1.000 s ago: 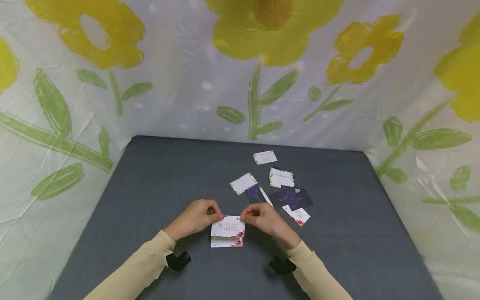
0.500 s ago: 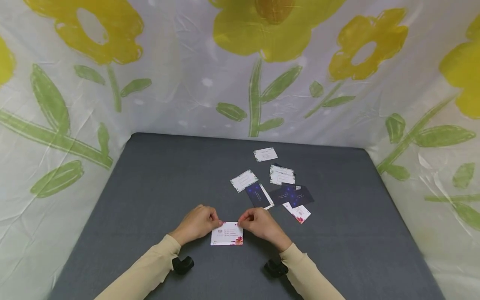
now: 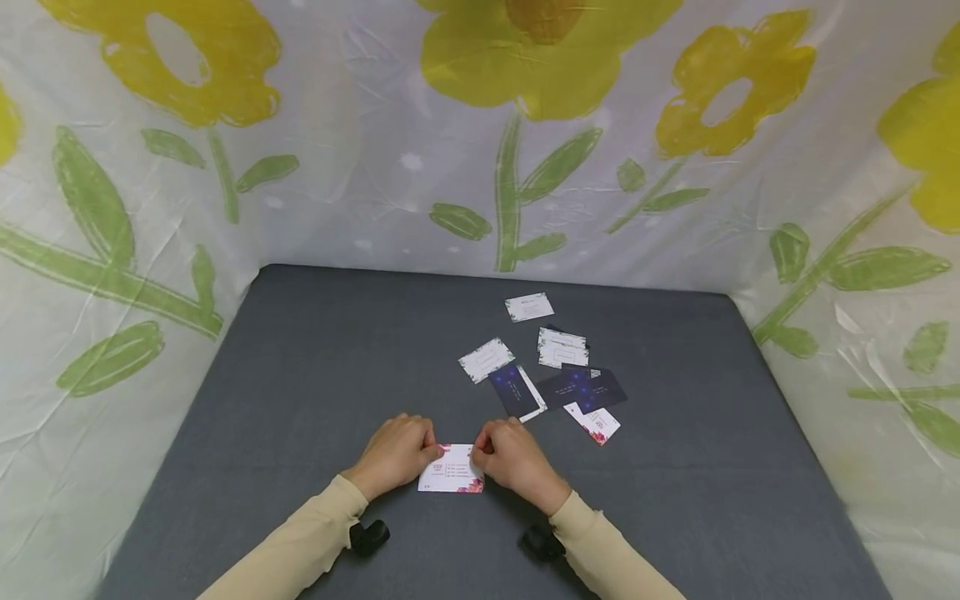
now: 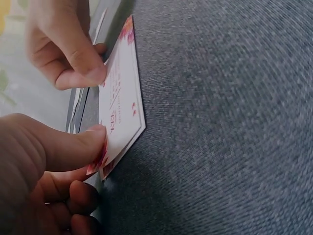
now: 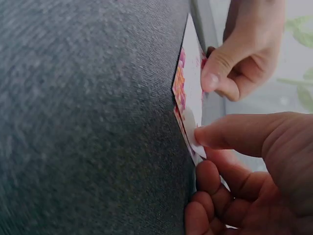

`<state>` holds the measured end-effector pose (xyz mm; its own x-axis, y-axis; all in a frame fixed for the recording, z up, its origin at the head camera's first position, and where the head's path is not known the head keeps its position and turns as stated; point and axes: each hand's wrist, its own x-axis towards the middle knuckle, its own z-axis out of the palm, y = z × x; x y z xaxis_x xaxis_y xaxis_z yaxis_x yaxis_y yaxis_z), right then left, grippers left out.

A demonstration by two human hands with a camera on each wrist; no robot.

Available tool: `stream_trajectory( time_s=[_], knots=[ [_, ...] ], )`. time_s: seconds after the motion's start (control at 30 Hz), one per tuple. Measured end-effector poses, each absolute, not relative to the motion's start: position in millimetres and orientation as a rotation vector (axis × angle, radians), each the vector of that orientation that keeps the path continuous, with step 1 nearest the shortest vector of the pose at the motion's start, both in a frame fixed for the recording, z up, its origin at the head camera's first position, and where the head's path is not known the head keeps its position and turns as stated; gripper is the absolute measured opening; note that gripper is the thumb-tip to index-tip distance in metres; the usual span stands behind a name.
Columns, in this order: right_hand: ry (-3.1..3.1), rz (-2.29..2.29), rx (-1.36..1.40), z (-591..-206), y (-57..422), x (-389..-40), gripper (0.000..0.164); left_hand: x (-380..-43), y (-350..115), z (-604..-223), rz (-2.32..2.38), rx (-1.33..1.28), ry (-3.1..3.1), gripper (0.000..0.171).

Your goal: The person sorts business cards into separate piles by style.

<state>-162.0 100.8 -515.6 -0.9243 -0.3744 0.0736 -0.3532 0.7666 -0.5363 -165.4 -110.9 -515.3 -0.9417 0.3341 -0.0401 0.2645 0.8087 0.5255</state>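
A white business card (image 3: 450,471) with pink and orange floral corners lies at the near middle of the table, printed side up. My left hand (image 3: 399,454) pinches its far left corner between thumb and fingers. At the far right corner, my right hand (image 3: 517,462) pinches it the same way. Beneath it is a second white card, whose edge shows a small gap under the top card (image 4: 124,115) in the left wrist view. Similar floral print on the lower card (image 5: 182,128) peeks out at the side in the right wrist view.
Beyond my hands lie several loose cards: a white leaf-bordered card (image 3: 486,360), a dark blue card (image 3: 513,390), overlapping blue cards (image 3: 603,390), a floral card (image 3: 596,425) and white cards (image 3: 562,348). A flowered curtain (image 3: 360,192) surrounds the grey table (image 3: 337,350).
The upper card has come down toward me over the lower card, which showed along its near side before and is now almost covered. Both hands moved nearer with it.
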Motion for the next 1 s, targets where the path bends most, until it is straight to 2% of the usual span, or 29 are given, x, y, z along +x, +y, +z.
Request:
stream_trajectory(
  time_s=[0.3,0.53,0.63,0.8,0.9,1.0],
  knots=[
    [2.929,-0.769,-0.559,-509.7,104.1,-157.9,0.012,-173.2,-102.7,-518.3,0.790,0.494,2.826,0.022],
    [2.873,-0.841,-0.514,-507.9,111.8,-159.8,0.011,-186.7,-91.2,-514.4,0.809,0.450,2.764,0.040],
    [2.914,-0.938,-0.432,-503.8,129.1,-161.5,0.009,-193.4,-78.0,-508.9,0.831,0.481,2.788,0.039],
    [3.148,-0.926,-0.175,-498.4,180.5,-161.5,0.008,-201.9,-40.9,-497.2,0.832,0.708,2.820,0.029],
    [3.221,-0.831,0.053,-501.4,209.6,-156.9,0.017,-203.8,-11.6,-497.5,0.773,0.878,2.806,0.027],
    [3.231,-0.681,0.213,-506.3,227.1,-150.3,0.038,-206.0,18.1,-502.0,0.645,1.022,2.806,0.030]
  ],
)
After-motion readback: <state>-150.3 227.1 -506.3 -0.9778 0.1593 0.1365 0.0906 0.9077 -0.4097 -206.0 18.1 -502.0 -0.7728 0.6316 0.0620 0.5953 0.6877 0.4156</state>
